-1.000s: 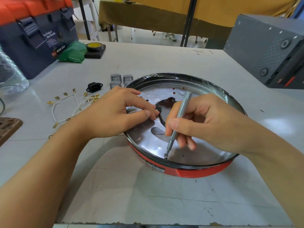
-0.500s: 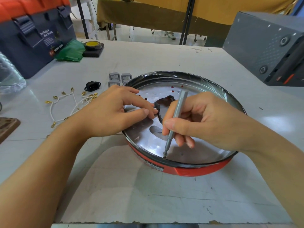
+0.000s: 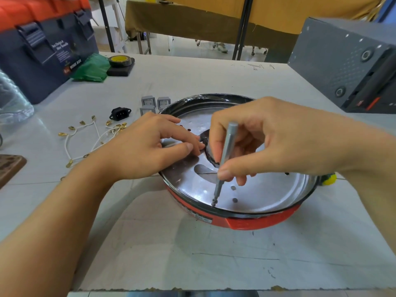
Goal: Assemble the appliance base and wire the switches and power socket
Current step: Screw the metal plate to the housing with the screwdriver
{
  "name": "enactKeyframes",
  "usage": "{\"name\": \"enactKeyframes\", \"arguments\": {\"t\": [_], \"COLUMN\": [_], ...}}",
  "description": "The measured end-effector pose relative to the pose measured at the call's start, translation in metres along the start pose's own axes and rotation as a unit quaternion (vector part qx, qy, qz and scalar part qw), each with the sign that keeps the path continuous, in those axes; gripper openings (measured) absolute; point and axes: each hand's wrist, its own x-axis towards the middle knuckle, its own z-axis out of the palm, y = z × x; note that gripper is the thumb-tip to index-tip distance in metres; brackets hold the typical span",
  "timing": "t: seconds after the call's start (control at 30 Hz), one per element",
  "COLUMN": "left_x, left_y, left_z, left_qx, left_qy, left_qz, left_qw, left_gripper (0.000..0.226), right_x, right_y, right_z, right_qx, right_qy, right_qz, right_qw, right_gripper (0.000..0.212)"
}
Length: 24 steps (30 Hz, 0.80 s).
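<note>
I am working at a wide pale grey tabletop (image 3: 214, 254) with scuff marks. At its far left corner a big dark blue toolbox with an orange lid (image 3: 42, 50) is standing, and at the far right a grey metal cabinet with round fittings (image 3: 347, 61) is sitting on the tabletop.

In front of me the round appliance base, red-sided with a black rim and a shiny perforated metal plate inside (image 3: 267, 219), is lying on the tabletop. My left hand (image 3: 145, 148) is resting on the left part of the plate, its fingers lying fairly straight and pressing down beside a dark cut-out in the metal. My right hand (image 3: 278, 140) is hovering over the middle of the base, its grip pinching a slim grey metal screwdriver (image 3: 226, 155) between thumb and fingers. The screwdriver is standing nearly upright, its tip meeting a small dark screw (image 3: 213, 203) near the plate's front edge.

Left of the base, a bundle of white wires with brass terminals (image 3: 92, 138) is lying loose on the tabletop. Farther back a crumpled green cloth (image 3: 90, 69) is lying next to a roll of black tape with a yellow centre (image 3: 120, 60). Just behind the base's left rim, small grey square switches (image 3: 148, 101) are sitting close together, and a small black power socket (image 3: 120, 113) is lying just left of them.
</note>
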Motion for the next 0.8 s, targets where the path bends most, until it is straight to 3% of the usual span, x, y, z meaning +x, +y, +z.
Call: {"name": "enactKeyframes", "arguments": {"t": [0.23, 0.57, 0.67, 0.8], "left_x": [0.000, 0.000, 0.000, 0.000], "left_y": [0.000, 0.000, 0.000, 0.000], "left_z": [0.001, 0.001, 0.002, 0.002], "left_qx": [0.003, -0.005, -0.004, -0.004], "left_qy": [0.007, 0.005, 0.012, 0.015], "left_qz": [-0.007, 0.011, 0.018, 0.042], "left_qw": [1.000, 1.000, 1.000, 0.999], "left_gripper": [0.027, 0.028, 0.026, 0.024], "right_x": [0.012, 0.012, 0.012, 0.011], "right_y": [-0.017, -0.022, -0.025, -0.028], "right_z": [-0.010, -0.001, -0.001, -0.006], "right_qx": [-0.126, -0.245, -0.257, -0.238], "right_qy": [-0.047, -0.020, -0.031, -0.088], "right_qz": [0.017, 0.014, -0.004, 0.003], "right_qw": [0.991, 0.969, 0.966, 0.967], "right_gripper": [0.007, 0.041, 0.035, 0.009]}}
